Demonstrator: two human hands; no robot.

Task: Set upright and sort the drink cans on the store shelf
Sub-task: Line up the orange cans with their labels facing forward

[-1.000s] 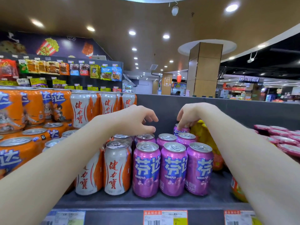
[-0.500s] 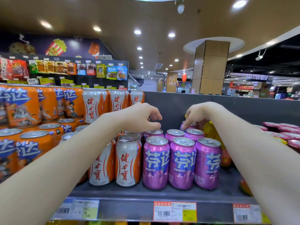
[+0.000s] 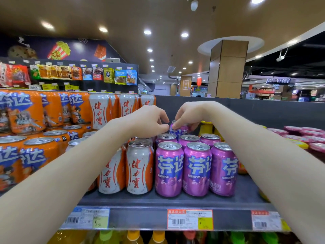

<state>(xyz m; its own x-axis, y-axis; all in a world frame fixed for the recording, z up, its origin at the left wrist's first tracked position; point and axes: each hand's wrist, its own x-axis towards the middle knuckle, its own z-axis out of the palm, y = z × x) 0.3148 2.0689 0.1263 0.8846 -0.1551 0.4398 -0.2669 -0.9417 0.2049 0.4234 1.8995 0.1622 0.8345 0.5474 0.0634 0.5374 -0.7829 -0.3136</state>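
A purple can [image 3: 179,130] is lifted a little above the back rows of purple cans. My right hand [image 3: 190,113] grips its top from the right. My left hand [image 3: 147,120] pinches its left edge with thumb and fingertips. Most of this can is hidden by my fingers. Three upright purple cans [image 3: 197,170] form the front row on the grey shelf [image 3: 158,199], with more upright ones behind. Left of them stand white-and-orange cans [image 3: 139,168], and orange cans [image 3: 35,155] are stacked in two layers at the far left.
Yellow bottles [image 3: 206,128] stand behind the purple cans on the right. Pink-lidded cups [image 3: 302,133] fill the far right. Price tags [image 3: 190,219] line the shelf edge, with bottles [image 3: 133,237] on the shelf below. A grey back panel [image 3: 263,111] closes the shelf behind.
Both hands have closed in on the back purple can; the right hand now grips it and it sits higher than before. The left hand has moved right to touch it.
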